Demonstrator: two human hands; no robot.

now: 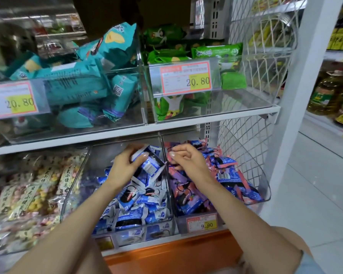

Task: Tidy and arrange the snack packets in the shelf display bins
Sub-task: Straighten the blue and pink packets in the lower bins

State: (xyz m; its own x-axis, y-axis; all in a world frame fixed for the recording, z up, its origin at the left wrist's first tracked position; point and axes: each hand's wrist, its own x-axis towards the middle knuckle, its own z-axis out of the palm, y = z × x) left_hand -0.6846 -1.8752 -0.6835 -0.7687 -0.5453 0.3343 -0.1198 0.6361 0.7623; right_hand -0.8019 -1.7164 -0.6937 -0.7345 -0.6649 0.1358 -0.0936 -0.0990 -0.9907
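Observation:
On the lower shelf, a clear middle bin (167, 194) holds several blue-and-white snack packets (135, 204). My left hand (125, 165) grips a few of these blue-and-white packets (152, 163), lifted above the pile near the bin's right wall. The clear bin to the right (264, 175) is filled with pink-and-purple packets (226, 175). Over its left back corner my right hand (186, 157) hovers with fingers curled, pinching a pink packet edge (168, 155).
The lower left bin holds bags of small coloured puffs (34, 190). Upper shelf bins hold teal packets (83, 82) and green packets (186, 50) behind price tags (186, 78). A white wire side panel (246, 145) closes the shelf's right end. Oil bottles (329, 91) stand on a neighbouring shelf.

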